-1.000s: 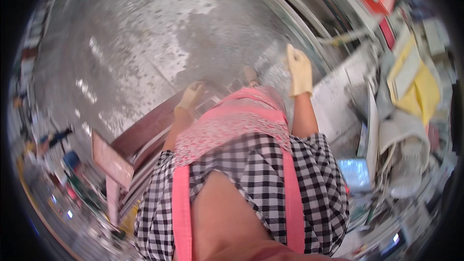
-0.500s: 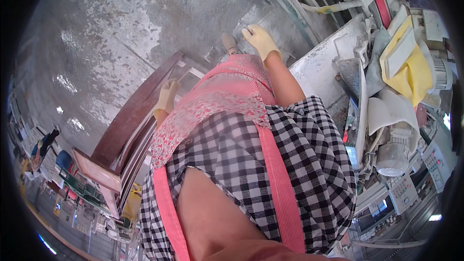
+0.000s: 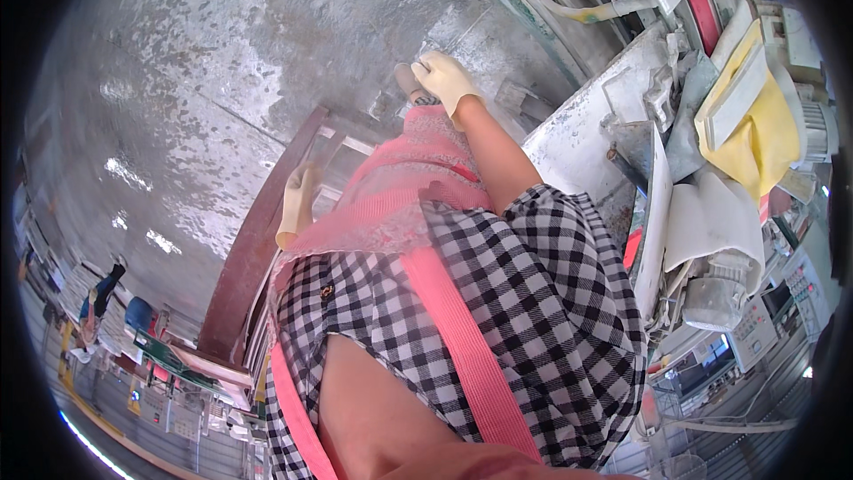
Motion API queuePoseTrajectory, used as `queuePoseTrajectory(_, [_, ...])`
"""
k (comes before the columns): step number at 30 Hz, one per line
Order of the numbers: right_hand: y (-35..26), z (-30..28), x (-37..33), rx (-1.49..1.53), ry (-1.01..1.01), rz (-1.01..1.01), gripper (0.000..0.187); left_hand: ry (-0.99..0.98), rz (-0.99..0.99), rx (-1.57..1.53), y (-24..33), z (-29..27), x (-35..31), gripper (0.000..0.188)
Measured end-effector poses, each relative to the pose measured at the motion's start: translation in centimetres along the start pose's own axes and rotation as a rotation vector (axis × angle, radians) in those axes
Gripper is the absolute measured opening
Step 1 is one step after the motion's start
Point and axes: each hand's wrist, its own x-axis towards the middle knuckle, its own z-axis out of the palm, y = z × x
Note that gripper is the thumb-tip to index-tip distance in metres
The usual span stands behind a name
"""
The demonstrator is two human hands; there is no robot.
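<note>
My right hand (image 3: pixel 447 84), in a cream glove, hangs out in front of my pink apron (image 3: pixel 391 164), close to the grey shoe (image 3: pixel 407 82). Its fingers are loosely bent with the thumb a little apart, and I see nothing held in them. On the other side, my left hand (image 3: pixel 300 200) wears a matching glove and hangs beside a reddish-brown board (image 3: pixel 258 244). Motion smears its fingers, so their grip is unclear. Whether this hand touches the board I cannot tell.
Wet, blotchy grey floor (image 3: pixel 204 62) stretches ahead. Along the right stands a whitish machine surface (image 3: pixel 577 116), with a yellow cloth (image 3: pixel 764 133) and a dusty motor (image 3: pixel 715 302). Farther left behind the boards is a blue seat (image 3: pixel 139 313).
My right hand has shifted left and slightly down, its fingers now more bent. My left hand has swung slightly. The surroundings have shifted as my body and view move.
</note>
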Motion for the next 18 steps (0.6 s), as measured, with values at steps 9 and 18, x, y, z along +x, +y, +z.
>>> queuePoseTrajectory(9, [-1.2,1.6,-1.0,-0.093,-0.034,0.068,0.035,0.054,0.134,-0.07,-3.1,0.6,0.1,0.044])
queuePoseTrajectory(18, [1.6,7.8,-6.0,-0.182,0.052,-0.132,0.03,0.153,0.099,-0.155,-15.1,-1.4,-0.9,0.045])
